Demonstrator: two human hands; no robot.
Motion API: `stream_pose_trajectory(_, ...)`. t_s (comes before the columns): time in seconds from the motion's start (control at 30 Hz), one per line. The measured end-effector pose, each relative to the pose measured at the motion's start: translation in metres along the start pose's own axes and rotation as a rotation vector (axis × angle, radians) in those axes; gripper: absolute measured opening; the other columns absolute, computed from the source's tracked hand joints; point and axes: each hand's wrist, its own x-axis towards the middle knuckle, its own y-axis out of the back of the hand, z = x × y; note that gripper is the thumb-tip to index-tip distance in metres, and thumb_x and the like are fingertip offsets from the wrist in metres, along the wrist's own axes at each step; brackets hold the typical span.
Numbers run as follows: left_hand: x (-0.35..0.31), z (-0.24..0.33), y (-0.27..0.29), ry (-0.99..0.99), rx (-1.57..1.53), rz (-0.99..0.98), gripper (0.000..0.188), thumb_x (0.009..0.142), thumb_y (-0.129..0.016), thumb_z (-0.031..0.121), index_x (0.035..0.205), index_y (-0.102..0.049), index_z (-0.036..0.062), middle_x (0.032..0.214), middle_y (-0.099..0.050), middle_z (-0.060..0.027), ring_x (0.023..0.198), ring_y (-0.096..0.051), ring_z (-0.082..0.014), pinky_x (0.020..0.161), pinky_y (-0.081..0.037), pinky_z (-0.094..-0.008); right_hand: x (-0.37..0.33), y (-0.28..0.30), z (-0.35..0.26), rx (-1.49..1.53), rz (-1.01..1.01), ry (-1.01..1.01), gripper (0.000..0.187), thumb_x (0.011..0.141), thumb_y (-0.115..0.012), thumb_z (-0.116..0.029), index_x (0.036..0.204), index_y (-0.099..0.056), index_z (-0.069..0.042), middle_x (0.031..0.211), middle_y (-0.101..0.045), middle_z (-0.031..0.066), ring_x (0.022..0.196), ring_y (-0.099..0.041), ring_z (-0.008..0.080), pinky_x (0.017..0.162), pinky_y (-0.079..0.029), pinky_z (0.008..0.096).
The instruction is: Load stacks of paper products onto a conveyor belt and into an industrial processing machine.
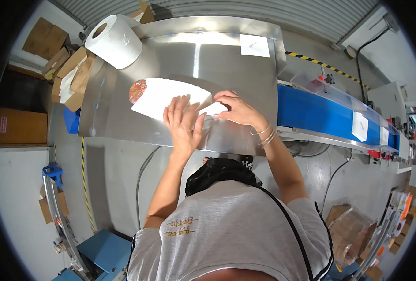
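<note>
Head view has us looking down on a brushed stainless-steel counter [170, 56], where a soft white paper sheet [158, 96] lies near the middle, left of centre. From under the sheet's left end peeks a rounded, red-and-multicoloured patterned item [137, 91]; the rest of it is hidden from us.

Our left hand [182, 122] lies over the near part of the sheet, its fingers loosely spread and lightly bent, wrapped around nothing that we can see; its thumb points toward a narrow white flap [211, 110] at the sheet's right end. Our right hand [238, 110], with thin gold-coloured bangles [266, 136] on the wrist, comes to that flap from the right. Its fingers and thumb curve part-way closed about the flap, with a small gap between them, and we cannot tell whether they pinch it.

At the counter's far left corner stands a large white paper roll [123, 47] with a hollow core. Toward the far right corner lies a small white rectangular paper [254, 46]. Just beyond the counter's right edge, we see a flat blue conveyor belt [315, 108] carrying white rectangular pieces [359, 126].
</note>
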Motion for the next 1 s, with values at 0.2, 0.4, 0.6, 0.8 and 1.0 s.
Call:
stream_pose_trajectory(0.2,0.004,-0.017,-0.003,0.069,0.035,0.050,0.027,0.078,-0.067,0.003,0.105,-0.068,0.0078,0.128,-0.054,-0.0122,0.126,-0.043,-0.0355,0.107,-0.028,-0.0493,-0.082,0.026,0.073,0.705,0.394,-0.513,0.037,0.094,-0.060,-0.028,0.117,-0.057,0.001,0.108,-0.064,0.0096,0.096,-0.059,0.0153,0.083,-0.048,0.0303)
stream_pose_trajectory(0.4,0.002,-0.020,-0.002,0.091,0.009,0.066,0.029,0.076,-0.066,-0.002,0.103,-0.069,0.0085,0.129,-0.055,-0.0112,0.126,-0.043,-0.0357,0.106,-0.030,-0.0483,-0.156,0.110,0.096,-0.133,0.603,-0.898,0.053,0.094,-0.055,-0.038,0.129,-0.049,0.000,0.122,-0.058,0.0194,0.111,-0.054,0.0325,0.097,-0.040,0.0446)
stream_pose_trajectory(0.6,0.008,-0.015,0.001,0.103,-0.057,0.050,0.026,0.075,-0.065,-0.003,0.098,-0.069,0.0089,0.132,-0.052,-0.0108,0.130,-0.039,-0.0368,0.109,-0.024,-0.0507,-0.110,0.091,0.071,-0.571,0.678,-0.434,0.058,0.072,-0.081,-0.023,0.121,-0.055,-0.002,0.114,-0.060,0.0168,0.108,-0.057,0.0316,0.092,-0.046,0.0395)
stream_pose_trajectory(0.8,0.006,-0.020,0.006,0.034,-0.032,-0.014,0.024,0.078,-0.066,0.003,0.100,-0.068,0.0102,0.138,-0.047,-0.0140,0.135,-0.032,-0.0390,0.110,-0.018,-0.0550,0.005,0.007,-0.029,0.195,0.061,-0.250,0.051,0.076,-0.077,-0.017,0.121,-0.055,-0.006,0.127,-0.053,0.0099,0.111,-0.056,0.0264,0.092,-0.047,0.0361)
stream_pose_trajectory(1.0,0.009,-0.028,0.010,0.121,-0.028,0.035,0.030,0.084,-0.065,0.017,0.114,-0.064,0.0092,0.140,-0.044,-0.0159,0.136,-0.031,-0.0371,0.110,-0.021,-0.0508,-0.002,-0.008,-0.018,0.355,-0.095,-0.339,0.043,0.086,-0.069,-0.027,0.115,-0.056,0.002,0.113,-0.058,0.0107,0.103,-0.056,0.0190,0.091,-0.045,0.0309)
